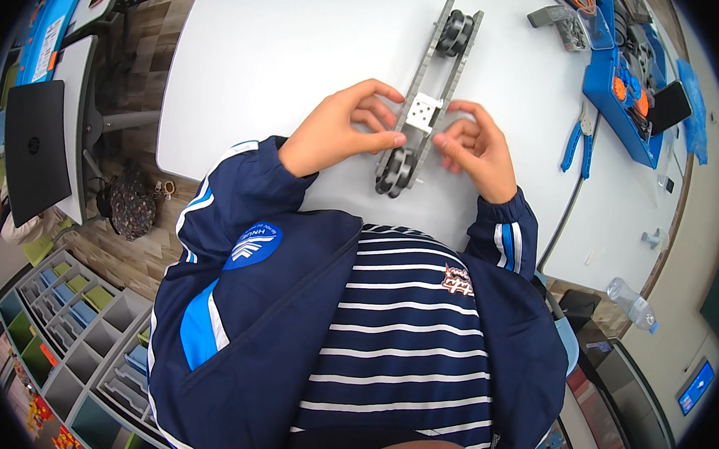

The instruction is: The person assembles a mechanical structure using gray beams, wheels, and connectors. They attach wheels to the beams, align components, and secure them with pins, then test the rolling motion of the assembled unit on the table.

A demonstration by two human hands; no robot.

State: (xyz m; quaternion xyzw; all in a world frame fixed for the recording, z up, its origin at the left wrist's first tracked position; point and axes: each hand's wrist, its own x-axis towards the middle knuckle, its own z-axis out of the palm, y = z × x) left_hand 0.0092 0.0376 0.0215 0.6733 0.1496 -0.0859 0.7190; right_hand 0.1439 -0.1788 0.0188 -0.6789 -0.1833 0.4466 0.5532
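Observation:
A long wheeled frame (424, 84) of two grey perforated beams lies on the white table in front of me. Dark wheels sit between the beams at both ends, and a white perforated bracket (421, 111) bridges them near the middle. From the left, my left hand (342, 127) holds the near beam by fingertips and thumb, beside the bracket. My right hand (481, 150) is at the opposite beam, its index finger and thumb against the side and its other fingers curled. Whether a small part sits inside those curled fingers cannot be seen.
At the right stand a blue bin (621, 117) of parts and blue-handled pliers (578, 143). A small grey part (565, 27) lies by the far edge. A plastic bottle (633, 305) lies at the lower right. Left of the table are a black laptop (39, 151) and a patterned bag (134, 201).

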